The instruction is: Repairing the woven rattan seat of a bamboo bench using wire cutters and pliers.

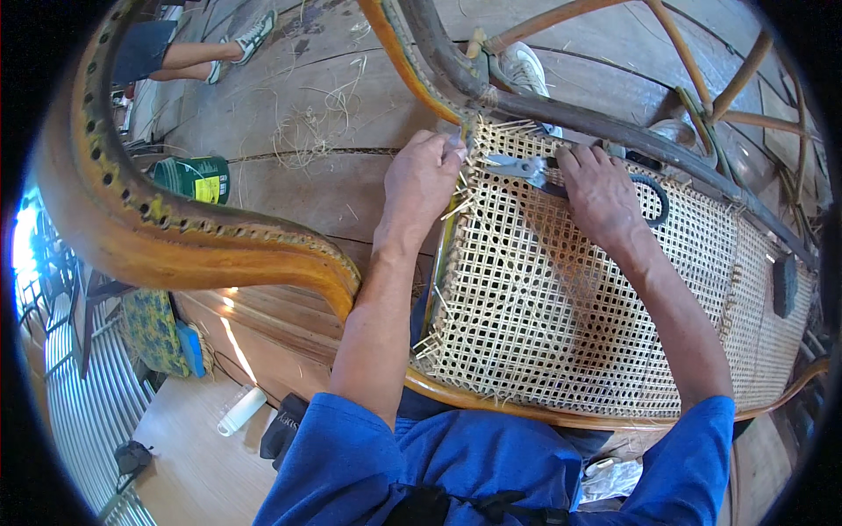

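A pale woven cane panel (526, 289) stretches across a wooden chair frame (526, 414) in front of me. My left hand (423, 180) is closed at the panel's left edge, its fingertips pinched around a small pale thing too hidden to name. Loose cane ends stick out along that edge. My right hand (600, 188) lies over the panel's upper part, fingers curled on a pair of scissors (519, 167). The metal blades point left toward my left hand, and a black handle loop shows past my right hand.
A curved wooden piece with drilled holes (254, 254) arches at left. Behind it stands a green bucket (197, 178). A dark block (783, 285) rests on the panel at right. Cane scraps (307, 140) litter the floor, and another person's leg (197, 57) shows at upper left.
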